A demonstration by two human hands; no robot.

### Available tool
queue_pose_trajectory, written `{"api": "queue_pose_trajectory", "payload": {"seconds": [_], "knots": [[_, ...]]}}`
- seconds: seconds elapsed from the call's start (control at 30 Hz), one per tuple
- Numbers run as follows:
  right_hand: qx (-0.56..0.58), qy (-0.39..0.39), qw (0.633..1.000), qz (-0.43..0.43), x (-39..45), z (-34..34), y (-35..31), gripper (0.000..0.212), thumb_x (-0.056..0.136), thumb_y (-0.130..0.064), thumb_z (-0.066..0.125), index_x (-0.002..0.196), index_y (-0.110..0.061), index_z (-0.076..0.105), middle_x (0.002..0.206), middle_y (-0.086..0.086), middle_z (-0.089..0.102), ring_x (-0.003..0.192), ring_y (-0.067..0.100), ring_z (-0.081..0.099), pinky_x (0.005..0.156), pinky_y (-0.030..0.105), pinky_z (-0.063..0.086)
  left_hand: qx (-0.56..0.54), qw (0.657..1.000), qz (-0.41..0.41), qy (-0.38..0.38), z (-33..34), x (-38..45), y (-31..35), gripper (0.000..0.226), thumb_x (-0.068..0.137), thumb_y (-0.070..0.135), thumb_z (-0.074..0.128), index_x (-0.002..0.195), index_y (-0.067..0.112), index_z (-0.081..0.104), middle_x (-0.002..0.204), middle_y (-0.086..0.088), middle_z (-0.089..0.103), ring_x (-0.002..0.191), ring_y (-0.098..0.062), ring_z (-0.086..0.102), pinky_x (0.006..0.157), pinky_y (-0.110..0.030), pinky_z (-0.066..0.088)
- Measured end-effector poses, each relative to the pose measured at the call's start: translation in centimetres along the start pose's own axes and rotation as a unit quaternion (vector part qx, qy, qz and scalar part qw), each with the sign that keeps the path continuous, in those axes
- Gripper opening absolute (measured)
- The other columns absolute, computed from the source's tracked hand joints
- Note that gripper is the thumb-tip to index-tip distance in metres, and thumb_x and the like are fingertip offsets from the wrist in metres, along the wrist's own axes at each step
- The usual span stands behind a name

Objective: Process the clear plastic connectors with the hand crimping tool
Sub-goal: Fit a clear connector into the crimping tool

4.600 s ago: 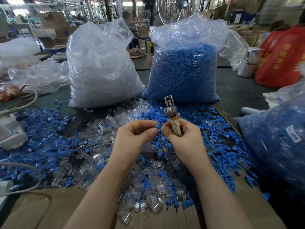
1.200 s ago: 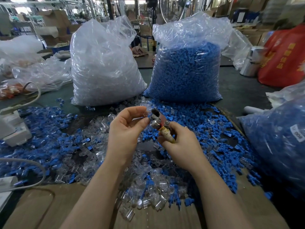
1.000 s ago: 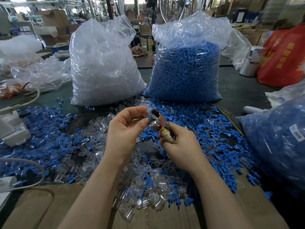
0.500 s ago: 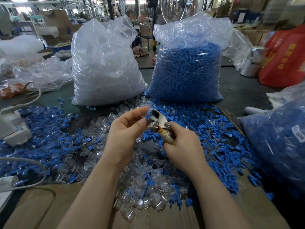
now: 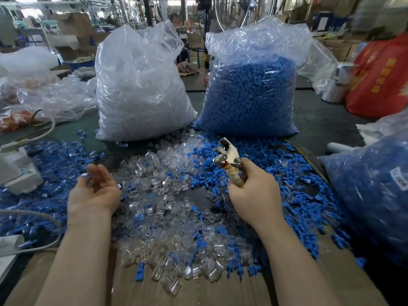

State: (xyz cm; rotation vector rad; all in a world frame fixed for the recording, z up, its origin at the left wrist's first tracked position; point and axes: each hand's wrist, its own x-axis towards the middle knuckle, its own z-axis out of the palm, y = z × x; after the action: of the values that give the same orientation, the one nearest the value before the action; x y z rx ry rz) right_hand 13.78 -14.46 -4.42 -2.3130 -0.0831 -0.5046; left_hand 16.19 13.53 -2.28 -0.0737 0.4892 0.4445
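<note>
Gripping the crimper [image 5: 228, 161] by its tape-wrapped handle, the right hand [image 5: 254, 193] sits right of the frame's centre, fingers curled tight around the handle and thumb along its side. The tool's metal head points up and to the left, standing clear above the fist; I cannot tell whether anything sits in its mouth.

The left hand [image 5: 95, 191] lies at centre left, palm turned up, fingers loosely spread and slightly bent. Something small and pale shows at its fingertips, too blurred to tell whether it is held or lies behind them.

Clear connectors [image 5: 167, 217] lie heaped on the bench [image 5: 326, 120] between and below the two hands, running from mid-frame down to the lower centre, where they spill onto brown cardboard [image 5: 198, 292]. Blue caps [image 5: 276, 155] are mixed through them and spread thickly to the left and right.

Behind the heap stand two plastic sacks side by side: the clear bag [image 5: 141, 89] in the upper centre left, the blue bag [image 5: 249, 93] in the upper centre right. Another sack of blue parts [image 5: 375, 191] fills the right edge. A pale device [image 5: 19, 173] with a grey cable [image 5: 44, 217] sits at the left edge, and a red bag [image 5: 379, 78] with a metal can [image 5: 337, 82] beside it stands at upper right.
</note>
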Motion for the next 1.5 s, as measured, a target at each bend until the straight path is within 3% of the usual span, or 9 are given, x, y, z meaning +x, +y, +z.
{"api": "queue_pose_trajectory", "payload": {"seconds": [0.13, 0.2, 0.3, 0.4, 0.47, 0.53, 0.93, 1.17, 1.5], "knots": [[-0.009, 0.003, 1.000, 0.018, 0.1, 0.0, 0.3, 0.007, 0.081, -0.025, 0.059, 0.084, -0.029, 0.055, 0.060, -0.007, 0.055, 0.054, 0.012, 0.048, 0.047, 0.030, 0.030, 0.150, 0.988, -0.005, -0.042, -0.3, -0.9, -1.0, 0.030, 0.102, 0.032, 0.051, 0.104, 0.003, 0.059, 0.069, -0.005, 0.071, 0.057, -0.010, 0.069, 0.057, -0.019, 0.057], [-0.011, 0.001, 1.000, 0.028, 0.1, -0.1, 0.3, 0.006, 0.080, -0.028, 0.058, 0.084, -0.030, 0.054, 0.061, -0.008, 0.056, 0.055, 0.012, 0.049, 0.047, 0.029, 0.029, 0.364, 0.927, 0.009, -0.093, -0.3, -1.9, -2.4, 0.017, 0.095, 0.027, 0.061, 0.095, 0.011, 0.065, 0.072, 0.002, 0.072, 0.061, -0.004, 0.066, 0.061, -0.015, 0.055], [-0.015, -0.006, 0.999, 0.033, 0.1, -0.2, 0.2, 0.006, 0.079, -0.029, 0.057, 0.084, -0.030, 0.054, 0.062, -0.008, 0.056, 0.055, 0.011, 0.049, 0.047, 0.029, 0.028, 0.709, 0.660, 0.104, -0.223, -1.1, -3.5, -5.2, 0.010, 0.091, 0.021, 0.066, 0.100, 0.021, 0.069, 0.080, 0.009, 0.073, 0.065, 0.000, 0.065, 0.058, -0.014, 0.050], [-0.019, -0.009, 0.999, 0.035, 0.1, -0.2, 0.1, 0.007, 0.081, -0.027, 0.059, 0.083, -0.031, 0.053, 0.061, -0.008, 0.055, 0.055, 0.010, 0.048, 0.047, 0.029, 0.026, 0.846, 0.396, 0.150, -0.322, -2.6, -3.9, -7.7, 0.020, 0.094, 0.020, 0.063, 0.110, 0.031, 0.066, 0.104, 0.015, 0.068, 0.075, 0.006, 0.063, 0.060, -0.008, 0.049], [-0.017, -0.008, 0.999, 0.031, 0.1, -0.1, 0.1, 0.008, 0.082, -0.026, 0.059, 0.081, -0.030, 0.052, 0.059, -0.008, 0.054, 0.055, 0.011, 0.047, 0.047, 0.029, 0.026, 0.894, 0.217, 0.208, -0.332, -3.6, -3.6, -8.7, 0.030, 0.097, 0.023, 0.058, 0.125, 0.033, 0.062, 0.121, 0.013, 0.057, 0.103, -0.001, 0.056, 0.088, -0.017, 0.051], [-0.017, -0.008, 0.999, 0.028, 0.1, -0.1, 0.1, 0.010, 0.083, -0.026, 0.059, 0.079, -0.030, 0.051, 0.059, -0.007, 0.054, 0.054, 0.011, 0.047, 0.046, 0.029, 0.027, 0.900, 0.118, 0.255, -0.333, -4.1, -3.2, -9.0, 0.035, 0.099, 0.028, 0.055, 0.133, 0.032, 0.059, 0.123, 0.007, 0.052, 0.116, -0.013, 0.047, 0.102, -0.030, 0.042], [-0.025, -0.019, 0.999, 0.028, 0.2, 0.0, 0.0, 0.013, 0.085, -0.027, 0.061, 0.084, -0.033, 0.050, 0.062, -0.009, 0.054, 0.055, 0.010, 0.048, 0.045, 0.028, 0.026, 0.910, 0.091, 0.239, -0.327, -3.8, -3.3, -8.9, 0.034, 0.097, 0.027, 0.052, 0.130, 0.028, 0.061, 0.113, 0.003, 0.052, 0.110, -0.017, 0.052, 0.098, -0.035, 0.046], [-0.031, -0.021, 0.999, 0.026, 0.1, 0.2, -0.1, 0.014, 0.081, -0.027, 0.061, 0.084, -0.035, 0.050, 0.060, -0.010, 0.053, 0.055, 0.008, 0.047, 0.044, 0.027, 0.026, 0.903, 0.123, 0.247, -0.329, -4.1, -3.3, -9.1, 0.019, 0.091, 0.035, 0.067, 0.109, 0.037, 0.071, 0.102, 0.009, 0.057, 0.101, -0.014, 0.053, 0.091, -0.034, 0.047], [0.013, -0.050, 0.999, -0.005, 0.2, 0.5, -0.4, 0.009, 0.081, -0.027, 0.066, 0.078, -0.022, 0.059, 0.066, -0.005, 0.062, 0.063, 0.016, 0.055, 0.054, 0.039, 0.047, 0.845, 0.332, 0.248, -0.338, -3.6, -4.6, -9.6, 0.019, 0.077, 0.029, 0.082, 0.071, 0.038, 0.068, 0.055, 0.025, 0.061, 0.062, 0.008, 0.061, 0.051, -0.006, 0.042]]}}
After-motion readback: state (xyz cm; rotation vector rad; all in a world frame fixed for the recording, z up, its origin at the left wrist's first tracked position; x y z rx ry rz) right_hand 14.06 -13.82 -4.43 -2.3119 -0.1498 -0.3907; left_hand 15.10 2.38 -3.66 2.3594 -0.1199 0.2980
